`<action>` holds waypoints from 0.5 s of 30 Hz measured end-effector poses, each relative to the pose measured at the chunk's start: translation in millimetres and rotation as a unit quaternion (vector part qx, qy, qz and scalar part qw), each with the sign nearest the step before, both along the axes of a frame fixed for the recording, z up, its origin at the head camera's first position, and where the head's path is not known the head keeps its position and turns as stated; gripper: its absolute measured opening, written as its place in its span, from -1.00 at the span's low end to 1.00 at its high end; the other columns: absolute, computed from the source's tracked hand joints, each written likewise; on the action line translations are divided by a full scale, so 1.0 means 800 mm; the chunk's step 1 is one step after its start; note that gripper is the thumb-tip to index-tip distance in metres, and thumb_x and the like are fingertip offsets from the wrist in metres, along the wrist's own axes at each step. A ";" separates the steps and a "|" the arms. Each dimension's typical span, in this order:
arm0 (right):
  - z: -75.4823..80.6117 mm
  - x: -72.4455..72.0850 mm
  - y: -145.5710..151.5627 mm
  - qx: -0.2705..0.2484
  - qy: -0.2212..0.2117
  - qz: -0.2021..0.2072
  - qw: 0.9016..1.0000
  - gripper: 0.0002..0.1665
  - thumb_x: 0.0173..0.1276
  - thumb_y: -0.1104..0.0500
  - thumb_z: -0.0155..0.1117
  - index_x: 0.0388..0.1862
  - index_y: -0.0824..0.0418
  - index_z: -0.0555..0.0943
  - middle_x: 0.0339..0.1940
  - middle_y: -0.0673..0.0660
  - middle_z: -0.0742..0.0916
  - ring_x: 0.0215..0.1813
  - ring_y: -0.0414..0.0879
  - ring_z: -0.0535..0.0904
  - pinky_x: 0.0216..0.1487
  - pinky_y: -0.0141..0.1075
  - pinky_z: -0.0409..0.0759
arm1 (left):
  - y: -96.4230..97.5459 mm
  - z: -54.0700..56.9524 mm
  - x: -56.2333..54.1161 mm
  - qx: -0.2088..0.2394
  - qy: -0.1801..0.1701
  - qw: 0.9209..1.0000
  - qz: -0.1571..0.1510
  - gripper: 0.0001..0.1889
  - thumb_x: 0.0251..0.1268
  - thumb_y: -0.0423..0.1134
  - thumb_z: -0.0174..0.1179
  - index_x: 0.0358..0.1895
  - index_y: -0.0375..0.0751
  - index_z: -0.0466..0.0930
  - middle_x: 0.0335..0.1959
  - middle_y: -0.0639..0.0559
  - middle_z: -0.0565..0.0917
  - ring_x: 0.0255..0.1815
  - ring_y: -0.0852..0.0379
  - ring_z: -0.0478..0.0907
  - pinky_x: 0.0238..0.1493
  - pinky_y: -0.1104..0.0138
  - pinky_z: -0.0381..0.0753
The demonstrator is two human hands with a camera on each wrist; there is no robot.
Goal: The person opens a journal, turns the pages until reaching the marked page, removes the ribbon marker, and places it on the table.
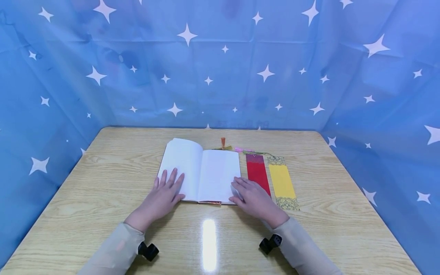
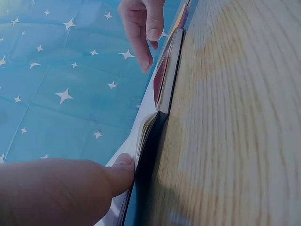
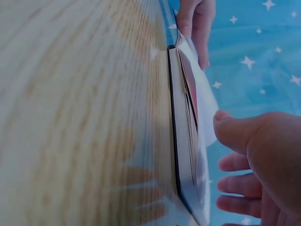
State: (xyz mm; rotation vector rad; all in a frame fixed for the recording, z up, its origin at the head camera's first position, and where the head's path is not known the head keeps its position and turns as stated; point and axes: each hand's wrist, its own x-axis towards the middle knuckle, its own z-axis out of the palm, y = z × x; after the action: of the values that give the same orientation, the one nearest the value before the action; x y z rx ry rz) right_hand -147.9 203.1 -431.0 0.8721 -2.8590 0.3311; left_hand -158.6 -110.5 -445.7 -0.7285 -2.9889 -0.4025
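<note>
An open notebook (image 1: 218,172) with blank white pages lies on the table. My left hand (image 1: 165,196) rests on its left page with fingers spread, the thumb (image 2: 123,172) along the lower edge. Over the right page's outer edge is my right hand (image 1: 256,198), fingers slightly bent and holding nothing; both wrist views show it raised a little off the paper. A reddish bookmark (image 2: 161,80) sits between the right-hand pages, its end showing at the bottom edge. Orange and yellow tassels (image 1: 223,143) stick out past the notebook's top.
Right of the notebook lie a red bookmark (image 1: 257,172), partly behind my right hand, and a yellow bookmark (image 1: 282,179) with patterned ends. Pink and green tassels (image 1: 244,150) lie above them. A blue star-patterned curtain (image 1: 220,76) surrounds the wooden table (image 1: 120,164) at the back and sides.
</note>
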 end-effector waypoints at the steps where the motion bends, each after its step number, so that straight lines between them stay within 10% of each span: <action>1: 0.000 0.000 0.000 0.000 -0.002 -0.001 1.000 -0.36 0.27 -0.10 0.24 0.20 0.27 0.50 0.26 0.25 0.49 0.29 0.14 0.37 0.24 0.01 0.32 | -0.001 0.000 0.000 0.002 -0.008 1.000 0.000 -0.36 0.40 -0.02 -0.02 0.44 -0.22 0.07 0.44 -0.29 -0.05 0.39 -0.41 -0.18 0.26 -0.25 -0.09; 15: -0.003 0.001 0.002 0.022 -0.057 -0.025 0.998 -0.15 0.23 -0.21 0.23 0.30 0.35 0.36 0.31 0.30 0.42 0.35 0.20 0.25 0.26 0.05 0.27 | -0.005 0.001 0.005 0.007 -0.083 0.996 0.008 -0.38 0.46 -0.01 -0.14 0.45 -0.23 0.01 0.44 -0.29 -0.01 0.38 -0.41 -0.15 0.24 -0.27 -0.06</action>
State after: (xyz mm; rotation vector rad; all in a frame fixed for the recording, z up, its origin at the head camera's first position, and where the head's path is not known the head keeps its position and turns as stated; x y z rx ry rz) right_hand -147.1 204.3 -433.1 0.8124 -2.9978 0.3237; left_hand -154.9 -114.3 -444.6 -0.7023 -3.1407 -0.5065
